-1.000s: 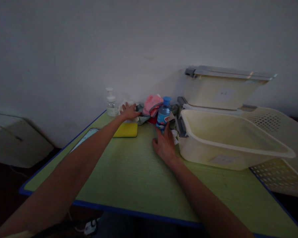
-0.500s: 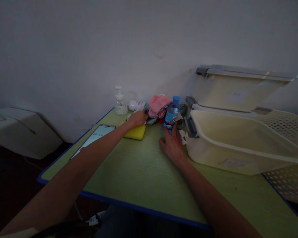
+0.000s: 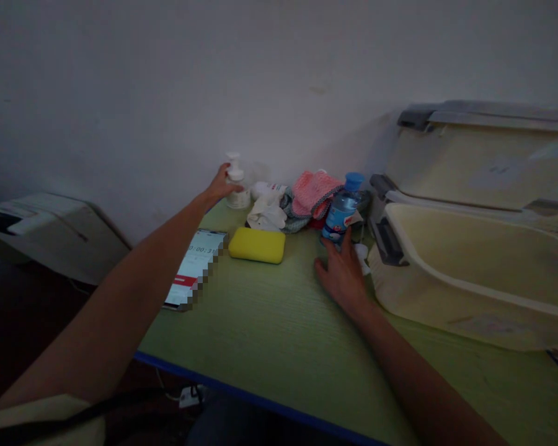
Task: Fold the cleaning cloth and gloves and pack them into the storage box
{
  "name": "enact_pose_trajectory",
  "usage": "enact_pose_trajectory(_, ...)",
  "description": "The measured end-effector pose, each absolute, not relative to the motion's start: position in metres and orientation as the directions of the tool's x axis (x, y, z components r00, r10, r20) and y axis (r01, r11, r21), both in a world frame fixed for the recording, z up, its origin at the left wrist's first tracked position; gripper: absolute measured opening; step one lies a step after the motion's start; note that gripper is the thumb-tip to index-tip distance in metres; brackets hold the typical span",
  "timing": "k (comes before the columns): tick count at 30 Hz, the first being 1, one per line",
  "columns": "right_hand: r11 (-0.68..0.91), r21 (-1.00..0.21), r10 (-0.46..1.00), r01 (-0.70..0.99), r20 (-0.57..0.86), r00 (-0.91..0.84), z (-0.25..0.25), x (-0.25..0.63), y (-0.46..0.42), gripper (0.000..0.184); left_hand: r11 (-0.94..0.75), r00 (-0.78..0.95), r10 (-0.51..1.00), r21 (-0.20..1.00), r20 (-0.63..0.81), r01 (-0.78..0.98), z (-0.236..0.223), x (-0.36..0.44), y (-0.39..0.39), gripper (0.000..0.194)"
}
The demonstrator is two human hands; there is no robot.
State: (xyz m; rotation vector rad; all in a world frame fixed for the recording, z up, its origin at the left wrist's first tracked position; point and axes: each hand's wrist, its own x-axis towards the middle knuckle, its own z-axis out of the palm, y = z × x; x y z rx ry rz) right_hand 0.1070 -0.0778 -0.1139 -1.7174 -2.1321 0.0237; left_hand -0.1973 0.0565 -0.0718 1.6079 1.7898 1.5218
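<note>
My left hand is cupping the foam-pump bottle near the wall (gripping or not, I cannot tell); my right hand is resting open at the blue-capped bottle; a stray nudge could be toppling either.

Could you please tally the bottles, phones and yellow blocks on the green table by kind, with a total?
Bottles: 3 (pump bottle, blue-capped bottle, partly hidden white bottle)
Phone: 1
Yellow block: 1
Total: 5
</note>
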Motion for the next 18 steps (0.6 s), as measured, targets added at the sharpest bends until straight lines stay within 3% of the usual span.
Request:
enact_pose_trajectory(3, 0.246, -0.253, 0.941, 0.935, 0.295, -0.168, -0.114, 0.107, -0.077, 0.049, -0.186, -0.269, 0.885, 0.82, 0.379, 0.541, -0.077, -0.204, 0.061, 0.059)
enact_pose_trajectory(8, 0.234, -0.248, 0.943, 0.94, 0.293, -0.157, -0.113, 0.107, -0.076, 0.048, -0.08, -0.394, 0.814, 0.754, 0.427, 0.652, -0.079, -0.205, 0.062, 0.062)
enact_pose_trajectory(14, 0.236, -0.245, 0.941, 0.94, 0.298, -0.159, -0.112, 0.107, -0.077, 0.046, -0.113, -0.307, 0.881, 0.789, 0.361, 0.604, -0.082, -0.207, 0.05, 0.032)
enact_pose_trajectory(18, 0.236, -0.249, 0.941, 0.939, 0.3, -0.157, -0.111, 0.107, -0.077, 0.045, -0.123, -0.297, 0.894, 0.821, 0.335, 0.557, -0.079, -0.212, 0.044, 0.037)
